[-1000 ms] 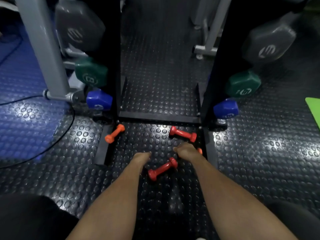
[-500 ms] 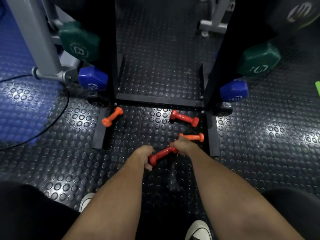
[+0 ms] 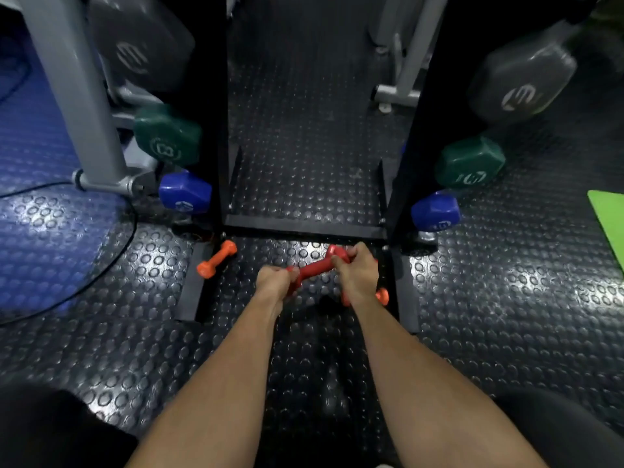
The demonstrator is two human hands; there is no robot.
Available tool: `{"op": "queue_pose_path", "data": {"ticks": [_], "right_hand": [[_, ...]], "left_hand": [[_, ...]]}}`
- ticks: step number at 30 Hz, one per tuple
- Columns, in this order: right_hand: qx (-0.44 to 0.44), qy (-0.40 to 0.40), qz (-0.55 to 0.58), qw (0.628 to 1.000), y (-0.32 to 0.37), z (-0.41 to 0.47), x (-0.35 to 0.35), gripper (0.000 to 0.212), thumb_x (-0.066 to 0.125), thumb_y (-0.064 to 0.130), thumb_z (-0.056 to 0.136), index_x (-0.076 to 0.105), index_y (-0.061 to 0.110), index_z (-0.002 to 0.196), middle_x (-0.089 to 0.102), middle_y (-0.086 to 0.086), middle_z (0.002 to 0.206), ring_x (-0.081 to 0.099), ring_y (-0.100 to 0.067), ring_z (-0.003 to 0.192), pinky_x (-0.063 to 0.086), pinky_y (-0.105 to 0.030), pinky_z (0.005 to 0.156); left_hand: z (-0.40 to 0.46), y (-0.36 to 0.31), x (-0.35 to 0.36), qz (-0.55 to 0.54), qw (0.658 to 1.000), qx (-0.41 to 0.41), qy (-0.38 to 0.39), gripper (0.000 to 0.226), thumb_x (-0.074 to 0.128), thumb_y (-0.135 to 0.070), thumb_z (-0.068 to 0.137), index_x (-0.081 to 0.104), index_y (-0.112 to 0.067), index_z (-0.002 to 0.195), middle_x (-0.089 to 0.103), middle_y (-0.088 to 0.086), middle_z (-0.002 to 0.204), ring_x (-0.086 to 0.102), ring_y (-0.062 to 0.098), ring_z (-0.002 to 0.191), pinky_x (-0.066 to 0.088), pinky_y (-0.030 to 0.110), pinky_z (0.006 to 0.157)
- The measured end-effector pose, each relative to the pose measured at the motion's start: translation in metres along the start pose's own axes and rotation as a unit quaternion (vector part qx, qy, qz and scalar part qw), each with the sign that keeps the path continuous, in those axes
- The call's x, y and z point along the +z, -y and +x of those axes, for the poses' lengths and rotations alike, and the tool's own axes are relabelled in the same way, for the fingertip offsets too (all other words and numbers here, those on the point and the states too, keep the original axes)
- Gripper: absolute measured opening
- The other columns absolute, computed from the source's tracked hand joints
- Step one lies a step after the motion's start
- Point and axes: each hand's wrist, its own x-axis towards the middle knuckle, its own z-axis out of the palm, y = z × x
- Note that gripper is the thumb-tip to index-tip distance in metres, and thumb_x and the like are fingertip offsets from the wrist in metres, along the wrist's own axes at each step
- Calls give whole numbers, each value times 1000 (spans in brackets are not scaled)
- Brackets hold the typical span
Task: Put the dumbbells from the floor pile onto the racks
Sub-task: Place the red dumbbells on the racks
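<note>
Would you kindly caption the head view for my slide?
Both hands, left and right, grip a red dumbbell before the rack.

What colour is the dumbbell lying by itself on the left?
Orange dumbbell, clearest in the head view.

Two red dumbbells [image 3: 315,266], two orange [image 3: 216,259], two blue [image 3: 184,194], two green [image 3: 167,135], two grey [image 3: 521,81].

Open floor [image 3: 304,136] runs to 12 o'clock between the two black rack posts; low crossbar [image 3: 304,228] blocks that lane at floor level. Blue weight [image 3: 185,192] and green weight [image 3: 167,135] crowd 10 o'clock, matching pair at 2 o'clock. Orange dumbbell [image 3: 216,259] lies at 10, just beside the left foot plate [image 3: 190,285]. Cable [image 3: 101,268] at 9.
</note>
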Motion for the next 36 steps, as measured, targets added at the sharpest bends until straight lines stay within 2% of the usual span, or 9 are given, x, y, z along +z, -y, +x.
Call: {"op": "queue_pose_path", "data": {"ticks": [4, 12, 18, 20, 22, 25, 28, 33, 36], "right_hand": [[-76, -63, 79, 992, 42, 3, -12, 21, 77, 32, 87, 56, 33, 86, 68, 5, 89, 71, -19, 80, 61, -41, 76], [-198, -142, 121, 962, 148, -20, -100, 23, 83, 25, 88, 63, 19, 98, 69, 7, 91, 66, -2, 79, 54, -24, 76], [-320, -209, 177, 907, 216, -74, -182, 26, 85, 30, 85, 63, 23, 99, 69, 6, 94, 68, -9, 79, 59, -31, 74], [-345, -182, 211, 897, 242, -89, -215, 38, 89, 29, 80, 67, 27, 111, 70, 7, 103, 69, -10, 87, 57, -23, 77], [-351, -64, 241, 903, 265, -101, -249, 58, 89, 32, 75, 67, 33, 129, 72, 8, 116, 71, -7, 99, 55, -18, 84], [-369, 120, 198, 900, 288, -117, -296, 67, 90, 32, 75, 65, 41, 137, 73, 4, 126, 71, -11, 113, 53, -23, 92], [-383, 201, 187, 882, 304, -129, -327, 64, 90, 25, 73, 70, 35, 133, 72, -8, 129, 69, -30, 118, 56, -31, 95], [-444, 166, 169, 864, 327, -146, -359, 46, 82, 5, 74, 77, 22, 115, 69, -13, 119, 69, -42, 108, 59, -43, 92], [-478, 72, 192, 854, 345, -158, -363, 44, 81, 3, 65, 79, 24, 104, 70, -11, 104, 69, -44, 97, 58, -34, 80]], "left_hand": [[-22, -35, -12, -34, 993, 69, 85, 15, 70, -10, 96, 66, -7, 110, 76, 19, 101, 69, 22, 76, 53, 28, 57], [-86, -144, -24, -92, 947, 290, 108, 26, 74, -13, 93, 71, -5, 118, 78, 11, 97, 75, 17, 83, 61, 23, 73], [-167, -224, -33, -122, 882, 427, 156, 29, 74, -22, 85, 75, -11, 112, 80, 1, 97, 72, 4, 87, 53, 13, 77], [-195, -254, -36, -116, 857, 467, 182, 38, 72, -25, 83, 74, -7, 117, 79, 4, 101, 71, 7, 89, 54, 15, 80], [-217, -282, -41, -116, 836, 495, 208, 42, 69, -26, 84, 73, -4, 120, 78, 8, 105, 70, 10, 91, 54, 17, 83], [-247, -317, -45, -91, 810, 533, 226, 39, 66, -28, 89, 74, -5, 119, 78, 13, 112, 69, 15, 98, 53, 24, 91], [-274, -347, -44, -71, 793, 552, 248, 37, 63, -30, 91, 75, -5, 116, 78, 15, 111, 70, 22, 100, 53, 34, 94], [-317, -385, -39, -69, 767, 563, 300, 37, 61, -28, 92, 74, -3, 116, 77, 19, 112, 72, 23, 102, 56, 28, 94], [-344, -411, -29, -95, 752, 570, 317, 37, 62, -28, 90, 72, 0, 113, 78, 16, 108, 74, 19, 96, 59, 25, 82]]}}
